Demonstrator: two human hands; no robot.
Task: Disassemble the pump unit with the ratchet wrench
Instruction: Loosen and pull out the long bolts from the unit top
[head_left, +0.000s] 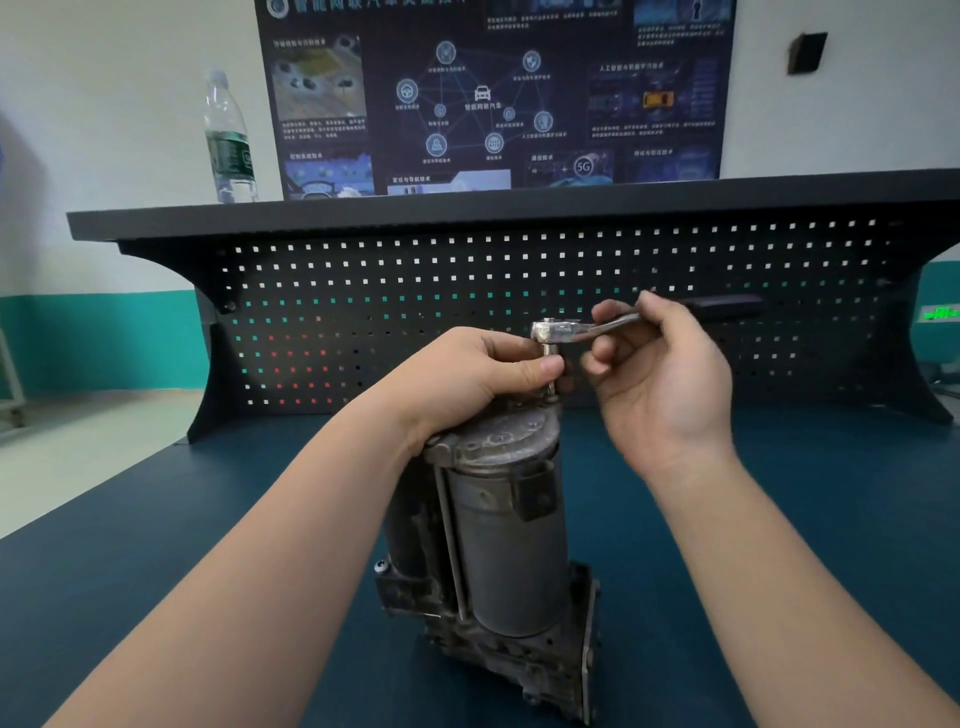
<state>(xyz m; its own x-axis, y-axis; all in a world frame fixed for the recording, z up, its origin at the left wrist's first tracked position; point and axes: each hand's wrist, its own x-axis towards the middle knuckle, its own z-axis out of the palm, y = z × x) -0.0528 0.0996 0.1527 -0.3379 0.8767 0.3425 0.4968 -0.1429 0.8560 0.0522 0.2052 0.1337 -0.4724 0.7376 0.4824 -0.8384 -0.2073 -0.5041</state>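
A grimy grey pump unit (506, 540) stands upright on the blue table, a cylinder on a dark cast base. A silver ratchet wrench (576, 328) hovers over its top, the socket pointing down onto a fastener at the cap's right side. My left hand (478, 371) rests on the pump's top and pinches the socket shaft below the ratchet head. My right hand (660, 374) grips the wrench's metal shank with thumb and fingers; the black handle sticks out to the right behind it.
A black pegboard panel (519, 291) with a shelf on top rises at the table's far edge. A clear water bottle (228, 140) stands on the shelf at left, next to a dark wall poster (493, 88). Blue table surface (208, 545) surrounds the pump.
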